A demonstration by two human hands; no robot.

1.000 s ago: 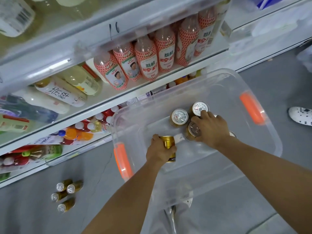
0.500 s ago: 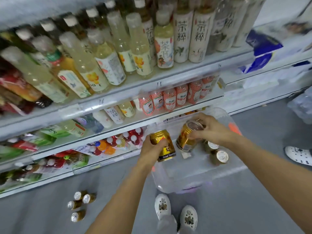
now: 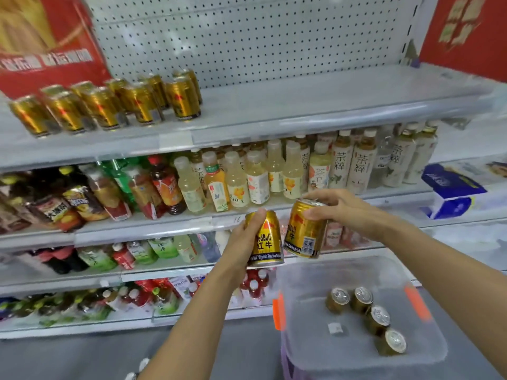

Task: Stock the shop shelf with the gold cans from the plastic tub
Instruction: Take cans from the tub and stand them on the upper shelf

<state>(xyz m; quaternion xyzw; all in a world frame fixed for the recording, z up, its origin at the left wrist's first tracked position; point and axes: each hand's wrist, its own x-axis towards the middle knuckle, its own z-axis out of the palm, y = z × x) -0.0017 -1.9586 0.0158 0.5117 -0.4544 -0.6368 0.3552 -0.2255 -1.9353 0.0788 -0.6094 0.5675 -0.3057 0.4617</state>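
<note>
Left hand (image 3: 244,239) grips one can (image 3: 267,239), right hand (image 3: 340,209) another (image 3: 304,229); lift both upright to top shelf (image 3: 301,105), set beside the row (image 3: 109,105)

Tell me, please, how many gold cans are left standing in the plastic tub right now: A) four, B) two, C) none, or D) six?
A: four gold cans stand in the plastic tub, in a line running from its middle toward the near right corner, while the left hand and right hand each hold one more above it.
</note>
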